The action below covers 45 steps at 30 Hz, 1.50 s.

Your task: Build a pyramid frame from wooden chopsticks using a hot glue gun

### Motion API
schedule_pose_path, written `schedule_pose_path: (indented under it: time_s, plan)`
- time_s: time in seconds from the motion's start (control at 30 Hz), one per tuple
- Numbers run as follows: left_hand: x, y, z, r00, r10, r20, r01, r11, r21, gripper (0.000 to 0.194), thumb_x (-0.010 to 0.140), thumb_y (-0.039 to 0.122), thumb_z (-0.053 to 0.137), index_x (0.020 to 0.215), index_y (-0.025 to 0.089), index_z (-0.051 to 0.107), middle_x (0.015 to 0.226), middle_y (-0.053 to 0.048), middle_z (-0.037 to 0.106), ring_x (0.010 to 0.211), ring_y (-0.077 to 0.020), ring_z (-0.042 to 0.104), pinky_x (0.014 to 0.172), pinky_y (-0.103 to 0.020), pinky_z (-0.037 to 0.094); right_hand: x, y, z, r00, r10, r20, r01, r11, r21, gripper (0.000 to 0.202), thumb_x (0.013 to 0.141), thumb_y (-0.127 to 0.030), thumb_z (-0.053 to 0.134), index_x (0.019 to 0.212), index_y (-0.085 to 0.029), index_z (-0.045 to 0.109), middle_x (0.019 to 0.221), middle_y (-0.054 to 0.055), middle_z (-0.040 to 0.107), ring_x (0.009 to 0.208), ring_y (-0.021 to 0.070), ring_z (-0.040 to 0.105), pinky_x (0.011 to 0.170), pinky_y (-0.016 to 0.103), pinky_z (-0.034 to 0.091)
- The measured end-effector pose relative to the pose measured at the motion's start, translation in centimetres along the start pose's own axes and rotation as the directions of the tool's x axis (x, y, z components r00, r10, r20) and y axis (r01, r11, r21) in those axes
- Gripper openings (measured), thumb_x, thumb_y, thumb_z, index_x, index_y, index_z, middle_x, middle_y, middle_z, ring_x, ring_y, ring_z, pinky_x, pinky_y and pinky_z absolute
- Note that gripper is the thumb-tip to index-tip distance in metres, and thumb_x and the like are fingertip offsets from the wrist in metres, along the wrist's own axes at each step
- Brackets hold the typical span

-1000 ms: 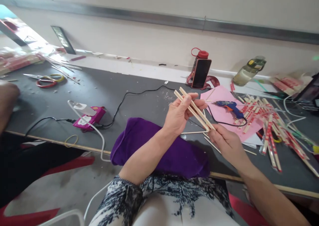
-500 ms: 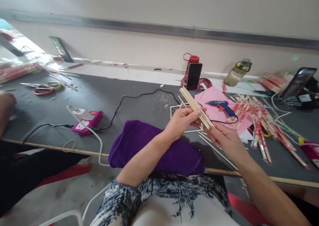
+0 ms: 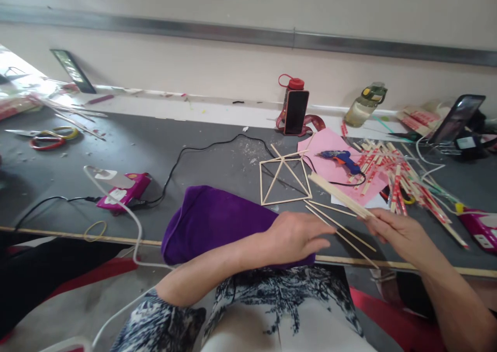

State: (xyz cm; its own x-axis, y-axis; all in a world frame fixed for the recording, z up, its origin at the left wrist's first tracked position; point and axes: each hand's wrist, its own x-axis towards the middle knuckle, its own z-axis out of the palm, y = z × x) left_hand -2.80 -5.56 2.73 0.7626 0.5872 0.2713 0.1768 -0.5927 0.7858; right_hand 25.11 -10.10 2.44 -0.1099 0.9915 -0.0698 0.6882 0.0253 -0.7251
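A small bundle of bare wooden chopsticks (image 3: 339, 195) is pinched at its near end in my right hand (image 3: 399, 233). My left hand (image 3: 297, 238) is over the purple cloth (image 3: 217, 220), its fingers stretched toward the right and holding nothing. Beside that hand, a few loose wooden sticks (image 3: 345, 233) lie on the table, some reaching its front edge. Farther back lies a stick frame (image 3: 261, 184), a four-sided outline with sticks crossing to a point at its far side. A blue glue gun (image 3: 341, 160) rests on pink paper (image 3: 324, 137) right of the frame.
Chopsticks in red-printed wrappers (image 3: 399, 186) are heaped at the right. A red-capped bottle (image 3: 296, 84) with a phone (image 3: 296, 113) against it and a green-lidded bottle (image 3: 365, 106) stand at the back. Scissors (image 3: 48, 137) and a magenta box with cords (image 3: 126, 191) are on the left.
My left hand has let go of the chopstick bundle and moved down toward the cloth. The right hand has carried the bundle to the right, uncovering the stick frame.
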Motion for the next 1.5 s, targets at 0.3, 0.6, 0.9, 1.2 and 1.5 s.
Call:
schedule_pose_path:
  time_s: [0.3,0.6,0.9,1.2,1.5]
  plan:
    - [-1.6,-2.0,2.0,0.953,0.258,0.162,-0.292,0.923,0.249,0.030,0.092,0.030,0.043,0.090,0.016,0.069,0.086,-0.007,0.070,0.080,-0.0144,0.064,0.069,-0.023,0.048,-2.5,6.0,0.3,0.987,-0.156,-0.043,0.122,0.890,-0.440,0.029,0.091,-0.042,0.043,0.093,-0.023,0.064,0.091,0.004,0.065,0.084,0.0176,0.062,0.073,0.029,0.048]
    - [-2.1,1.0,-1.2,0.913,0.407,-0.008,-0.377,0.852,0.364,0.020,0.085,0.032,0.056,0.085,0.017,0.070,0.080,-0.003,0.069,0.065,-0.0110,0.060,0.059,-0.025,0.047,-1.4,7.6,0.1,0.968,-0.249,-0.013,0.179,0.732,-0.657,0.030,0.093,-0.042,0.040,0.101,-0.024,0.063,0.101,0.004,0.064,0.086,0.0160,0.063,0.072,0.027,0.048]
    - [-2.3,0.9,-4.0,0.919,0.394,-0.014,-0.360,0.853,0.377,0.016,0.085,0.026,0.057,0.081,0.016,0.069,0.078,-0.003,0.069,0.067,-0.0112,0.061,0.061,-0.024,0.048,-0.7,2.2,0.8,0.907,-0.375,-0.192,0.178,0.754,-0.633,0.025,0.090,-0.035,0.049,0.108,-0.023,0.060,0.099,0.006,0.067,0.087,0.0194,0.064,0.075,0.032,0.048]
    - [-2.5,1.3,-3.7,0.927,0.375,0.018,-0.353,0.855,0.381,0.022,0.085,0.028,0.054,0.073,0.016,0.069,0.068,-0.003,0.066,0.063,-0.0128,0.061,0.059,-0.025,0.049,4.2,-9.7,7.4,0.700,-0.694,0.170,0.706,0.708,-0.021,0.041,0.089,-0.016,0.046,0.130,-0.022,0.044,0.101,0.006,0.064,0.087,0.0136,0.061,0.072,0.025,0.050]
    - [-5.2,1.9,-8.3,0.887,0.221,-0.406,-0.186,0.975,0.124,0.016,0.086,0.017,0.053,0.076,0.014,0.065,0.072,-0.005,0.067,0.067,-0.0113,0.063,0.062,-0.022,0.051,7.7,-7.6,7.8,0.737,-0.654,0.173,0.675,0.729,-0.116,0.019,0.092,-0.019,0.045,0.101,-0.020,0.061,0.087,0.004,0.066,0.080,0.0126,0.060,0.069,0.024,0.047]
